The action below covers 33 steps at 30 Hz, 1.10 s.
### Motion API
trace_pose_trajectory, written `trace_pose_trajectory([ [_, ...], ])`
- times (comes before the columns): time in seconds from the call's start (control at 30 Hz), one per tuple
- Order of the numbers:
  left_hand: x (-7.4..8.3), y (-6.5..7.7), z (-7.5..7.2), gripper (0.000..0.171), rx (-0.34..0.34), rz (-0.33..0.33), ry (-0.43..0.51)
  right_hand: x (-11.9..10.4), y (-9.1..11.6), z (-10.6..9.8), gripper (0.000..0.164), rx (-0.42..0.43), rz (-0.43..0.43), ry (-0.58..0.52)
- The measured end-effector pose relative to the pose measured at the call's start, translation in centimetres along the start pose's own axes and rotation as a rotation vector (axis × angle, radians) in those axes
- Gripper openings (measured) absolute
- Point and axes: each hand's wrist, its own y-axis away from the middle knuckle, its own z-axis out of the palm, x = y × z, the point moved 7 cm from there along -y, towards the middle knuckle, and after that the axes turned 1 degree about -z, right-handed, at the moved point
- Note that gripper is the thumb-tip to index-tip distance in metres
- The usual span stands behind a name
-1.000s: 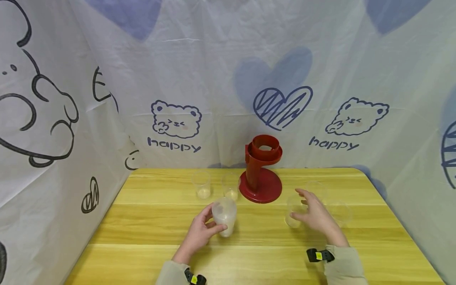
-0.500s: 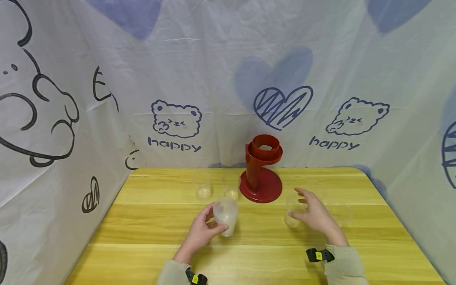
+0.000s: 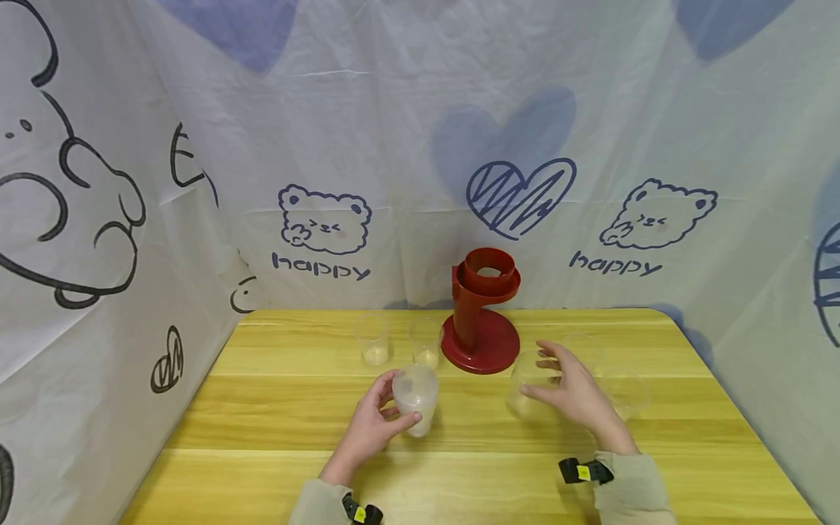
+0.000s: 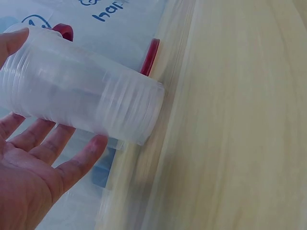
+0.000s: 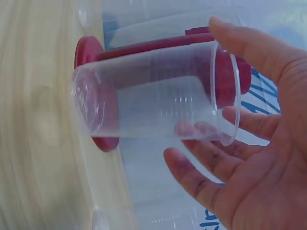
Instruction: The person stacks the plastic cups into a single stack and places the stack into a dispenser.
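My left hand grips a stack of clear plastic cups, thumb on the near side and fingers behind. In the left wrist view the nested rims of the stack show as close ridges. Over to the right, my right hand holds a single clear plastic cup near its rim, between thumb and fingers. This cup is upright and faint in the head view; whether its base touches the table I cannot tell. Between and beyond the hands stands a red plastic stand with a ring on top and a round base.
Two clear cups stand at the back left, a left one and another beside the stand's base. Faint clear cups are near my right hand, partly hidden by it. A printed cloth hangs behind the wooden table.
My right hand has shifted a little left with the single cup, moving towards the stack. The left hand and its stack have barely moved.
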Motion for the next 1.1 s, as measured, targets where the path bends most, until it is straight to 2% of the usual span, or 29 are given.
trace_pose_trajectory([
  [0.3, 0.1, 0.2, 0.1, 0.070, 0.000, -0.005, 0.000, -1.0, -0.1, 0.1, 0.084, 0.009, 0.005, -0.050],
  [0.53, 0.0, 0.2, 0.1, 0.069, -0.004, -0.010, -0.004, -2.3, -0.6, 0.4, 0.075, 0.019, 0.001, -0.050],
  [0.73, 0.0, 0.2, 0.2, 0.069, -0.008, -0.012, -0.001, -4.7, -1.3, 0.4, 0.069, 0.023, -0.077, -0.086],
  [0.93, -0.1, 0.2, 0.2, 0.069, -0.011, -0.006, 0.000, -7.0, -2.1, 0.6, 0.071, 0.028, -0.171, -0.074],
  [1.1, -0.1, 0.3, 0.1, 0.070, -0.014, 0.005, 0.013, -8.9, -2.5, 1.2, 0.074, 0.014, -0.211, -0.062],
])
